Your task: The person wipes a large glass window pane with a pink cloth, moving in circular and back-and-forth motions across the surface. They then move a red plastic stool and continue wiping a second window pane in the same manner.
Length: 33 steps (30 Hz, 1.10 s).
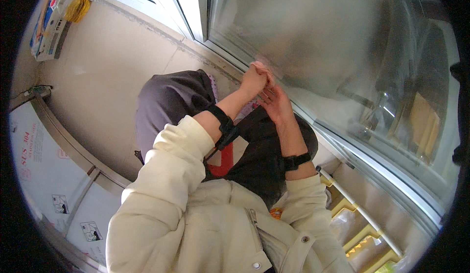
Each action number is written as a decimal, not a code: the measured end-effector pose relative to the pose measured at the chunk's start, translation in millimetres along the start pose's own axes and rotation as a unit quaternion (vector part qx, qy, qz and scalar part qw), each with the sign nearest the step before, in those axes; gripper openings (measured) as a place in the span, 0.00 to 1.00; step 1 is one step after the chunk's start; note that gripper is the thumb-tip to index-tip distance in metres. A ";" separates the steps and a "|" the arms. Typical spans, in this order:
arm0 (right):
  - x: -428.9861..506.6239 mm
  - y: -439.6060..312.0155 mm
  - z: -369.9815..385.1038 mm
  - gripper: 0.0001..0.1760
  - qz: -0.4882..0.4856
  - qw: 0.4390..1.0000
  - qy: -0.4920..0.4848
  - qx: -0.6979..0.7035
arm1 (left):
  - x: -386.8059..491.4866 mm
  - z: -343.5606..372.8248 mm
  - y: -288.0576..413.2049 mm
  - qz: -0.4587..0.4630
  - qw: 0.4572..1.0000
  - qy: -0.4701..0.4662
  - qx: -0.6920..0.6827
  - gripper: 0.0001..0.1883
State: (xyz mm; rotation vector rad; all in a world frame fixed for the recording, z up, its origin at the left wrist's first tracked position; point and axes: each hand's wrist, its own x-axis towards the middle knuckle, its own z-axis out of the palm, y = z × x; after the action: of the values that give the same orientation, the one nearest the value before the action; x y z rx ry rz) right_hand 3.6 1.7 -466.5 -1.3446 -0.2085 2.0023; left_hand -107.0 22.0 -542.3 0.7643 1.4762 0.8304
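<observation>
My left hand [254, 81] is curled in front of a misted glass door panel [312, 34], close to its lower metal frame [229, 57]. Something pinkish shows at its fingers; whether this is a small cloth or the fingertips themselves is unclear. Just below and to the right, my right hand [276, 104] has its fingers spread, and they reach up to the left hand. Nothing shows in the right palm. Each forearm wears a black strap, the left one [220, 120] carrying a small dark device. My bent knees [176, 93] in dark trousers are beneath the arms.
A white door frame [189, 8] rises at the top. Boxes [51, 34] and a yellow roll [77, 9] stand at upper left. Steel cabinet panels [55, 155] curve along the left. A yellow rack [358, 210] is at lower right. A bottle [380, 107] shows behind the glass.
</observation>
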 end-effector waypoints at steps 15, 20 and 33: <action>28.7 -10.2 -57.5 0.13 -0.059 0.982 0.054 0.171 | -45.3 -15.9 22.4 0.100 0.971 -0.069 0.204 0.20; 16.3 -21.1 -18.7 0.09 -0.036 0.988 0.060 0.135 | -47.4 -24.3 33.5 0.077 0.977 -0.103 0.169 0.20; -37.4 -61.2 -100.9 0.14 -0.107 0.990 0.050 0.072 | -62.9 -8.8 70.7 0.090 0.959 -0.163 0.215 0.20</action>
State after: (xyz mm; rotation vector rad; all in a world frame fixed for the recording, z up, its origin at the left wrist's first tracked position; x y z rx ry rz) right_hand 126.7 -1.1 -453.5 -1.2708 -0.1529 1.7340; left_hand -112.2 5.4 -448.8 1.3123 1.3126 0.4841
